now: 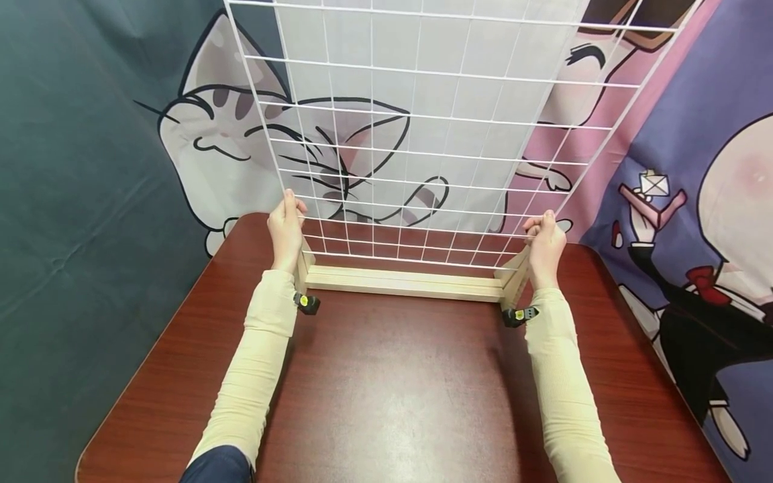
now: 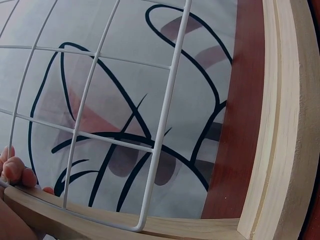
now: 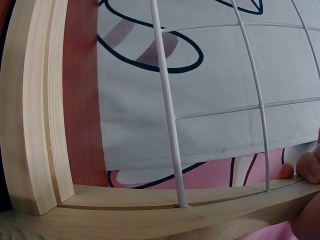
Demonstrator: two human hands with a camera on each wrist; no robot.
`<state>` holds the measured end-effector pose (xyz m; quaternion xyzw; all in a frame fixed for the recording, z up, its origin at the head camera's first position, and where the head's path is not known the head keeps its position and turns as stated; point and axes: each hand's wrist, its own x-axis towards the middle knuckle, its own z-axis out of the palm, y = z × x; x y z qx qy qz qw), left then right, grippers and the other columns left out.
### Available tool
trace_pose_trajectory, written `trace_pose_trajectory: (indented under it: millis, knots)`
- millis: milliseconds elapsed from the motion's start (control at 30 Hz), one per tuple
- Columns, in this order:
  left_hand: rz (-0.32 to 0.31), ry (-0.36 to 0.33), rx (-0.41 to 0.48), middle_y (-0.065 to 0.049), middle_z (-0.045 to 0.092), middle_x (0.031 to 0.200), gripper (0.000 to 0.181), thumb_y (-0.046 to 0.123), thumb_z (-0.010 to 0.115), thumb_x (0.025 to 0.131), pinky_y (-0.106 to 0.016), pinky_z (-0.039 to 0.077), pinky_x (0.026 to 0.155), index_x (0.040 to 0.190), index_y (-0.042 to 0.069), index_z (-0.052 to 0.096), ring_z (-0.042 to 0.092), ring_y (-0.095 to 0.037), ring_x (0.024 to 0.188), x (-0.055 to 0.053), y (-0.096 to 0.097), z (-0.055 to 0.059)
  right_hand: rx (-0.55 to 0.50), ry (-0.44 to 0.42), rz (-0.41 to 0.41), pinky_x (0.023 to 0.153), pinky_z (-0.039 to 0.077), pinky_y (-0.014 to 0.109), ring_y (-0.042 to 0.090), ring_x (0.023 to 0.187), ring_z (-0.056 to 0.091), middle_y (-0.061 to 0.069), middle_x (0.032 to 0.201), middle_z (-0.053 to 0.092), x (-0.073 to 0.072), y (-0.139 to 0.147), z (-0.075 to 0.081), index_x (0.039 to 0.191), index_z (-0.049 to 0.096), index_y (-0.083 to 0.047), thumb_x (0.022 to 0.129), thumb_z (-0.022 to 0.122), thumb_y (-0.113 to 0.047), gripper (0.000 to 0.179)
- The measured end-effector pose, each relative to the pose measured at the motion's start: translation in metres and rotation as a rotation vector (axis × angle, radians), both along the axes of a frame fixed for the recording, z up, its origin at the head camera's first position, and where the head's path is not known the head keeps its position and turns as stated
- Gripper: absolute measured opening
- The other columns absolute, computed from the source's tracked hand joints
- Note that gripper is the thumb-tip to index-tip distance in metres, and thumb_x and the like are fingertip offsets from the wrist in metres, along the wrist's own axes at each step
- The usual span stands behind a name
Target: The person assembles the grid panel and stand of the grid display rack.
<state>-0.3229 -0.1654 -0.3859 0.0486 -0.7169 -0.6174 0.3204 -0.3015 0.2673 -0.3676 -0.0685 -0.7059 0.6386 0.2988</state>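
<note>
A white wire grid panel (image 1: 418,119) stands tilted in front of me, both hands at its lower sides. My left hand (image 1: 288,228) grips its left edge together with the wooden side post, thumb up along the wire. On the other side my right hand (image 1: 545,245) grips the right edge and post the same way. Below runs the pale wooden base bar (image 1: 404,282), a gap under the grid's bottom wire. Up close in the right wrist view, the grid's corner meets the grooved side post (image 3: 125,200). Left wrist view: the rounded corner overlaps the other post (image 2: 195,226).
The wooden frame stands on a reddish-brown table (image 1: 386,376). Behind it hangs a cloth (image 1: 338,161) printed with cartoon cats, and a purple and pink printed cloth (image 1: 682,221) is at the right. Small black wrist cameras (image 1: 308,304) sit at both wrists.
</note>
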Motion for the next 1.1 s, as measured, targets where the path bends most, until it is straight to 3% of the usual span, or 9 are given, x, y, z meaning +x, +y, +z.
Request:
trace_pose_trajectory:
  millis: [300,433,567,767,867,1033,1100]
  knots:
    - [-0.018,0.02,-0.011,0.013,0.039,0.047,0.054,0.043,0.039,0.103,-0.021,0.033,0.06,0.076,0.0,0.058,0.036,-0.001,0.048,0.001,0.001,0.001,0.006,-0.004,-0.017,0.051,0.035,0.017,0.003,0.044,0.043,-0.009,0.046,0.045,-0.003,0.002,-0.006,0.066,0.058,-0.008,0.105,0.031,-0.028,0.051]
    - [-0.015,0.026,-0.012,0.001,0.044,0.049,0.053,0.041,0.039,0.103,-0.02,0.035,0.061,0.076,-0.001,0.058,0.039,-0.004,0.048,0.002,0.001,0.001,0.024,-0.006,-0.033,0.051,0.035,0.015,0.001,0.044,0.043,-0.011,0.046,0.046,-0.005,0.003,-0.008,0.063,0.058,-0.015,0.104,0.031,-0.029,0.051]
    - [-0.003,0.028,-0.025,-0.008,0.048,0.054,0.052,0.039,0.039,0.103,-0.019,0.037,0.064,0.075,0.0,0.06,0.044,-0.007,0.049,0.001,0.001,0.0,0.022,-0.003,-0.021,0.049,0.033,0.013,-0.001,0.043,0.042,-0.013,0.045,0.044,-0.004,0.003,-0.007,0.064,0.058,-0.014,0.104,0.031,-0.025,0.05]
    - [0.006,0.027,-0.042,0.007,0.047,0.051,0.051,0.037,0.039,0.103,-0.018,0.038,0.065,0.076,0.0,0.061,0.049,-0.008,0.048,-0.001,0.0,-0.001,0.028,0.032,0.011,0.045,0.029,0.011,-0.003,0.041,0.039,-0.012,0.045,0.045,0.007,-0.004,0.005,0.067,0.057,-0.009,0.103,0.03,-0.016,0.046]
    - [0.004,0.036,-0.047,0.009,0.048,0.051,0.05,0.035,0.038,0.103,-0.017,0.038,0.065,0.077,-0.001,0.062,0.051,-0.009,0.048,-0.001,0.0,-0.001,0.025,0.039,0.018,0.045,0.031,0.011,-0.002,0.041,0.04,-0.011,0.045,0.047,0.013,-0.009,0.012,0.065,0.058,-0.011,0.103,0.03,-0.015,0.047]
    - [0.015,0.054,-0.06,-0.004,0.052,0.053,0.048,0.033,0.038,0.103,-0.017,0.04,0.067,0.075,0.002,0.062,0.054,-0.019,0.052,-0.002,0.0,-0.002,0.039,0.042,0.011,0.046,0.031,0.012,-0.001,0.041,0.039,-0.012,0.046,0.047,0.014,-0.011,0.014,0.069,0.059,-0.002,0.102,0.03,-0.015,0.046]
    - [0.019,0.054,-0.057,-0.007,0.053,0.055,0.047,0.032,0.039,0.103,-0.016,0.041,0.068,0.075,0.002,0.062,0.055,-0.017,0.051,-0.002,0.0,-0.002,0.047,0.043,0.01,0.046,0.032,0.012,-0.001,0.042,0.04,-0.012,0.046,0.047,0.013,-0.012,0.013,0.072,0.058,0.003,0.102,0.03,-0.014,0.045]
